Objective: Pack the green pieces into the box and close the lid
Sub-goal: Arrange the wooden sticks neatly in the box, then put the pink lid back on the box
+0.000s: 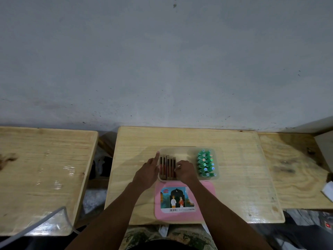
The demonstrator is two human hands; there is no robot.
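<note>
**Green pieces at the box's right end, both hands on the brown ones**

The green pieces (205,164) lie packed side by side in two rows, inside a clear rounded outline at the right end of the box (180,148). Whether that part belongs to the box or is a tray of its own, I cannot tell. No fingers touch them. They sit just to the right of the right hand (186,171), with a narrow gap between.

The right hand rests in the middle of the box. Its fingers are curled down over the right edge of a row of brown pieces (166,166), which stand on edge in the box's left half, and they grasp those. The left hand (146,175) lies against the box's left wall. Its index finger (157,156) is stretched straight along that wall, the other fingers are tucked under, and it grasps nothing that shows.

The pink lid (207,189) lies flat on the counter (243,168), off the box and touching its near side, under the right forearm. A picture sticker (175,199) covers its middle.
</note>
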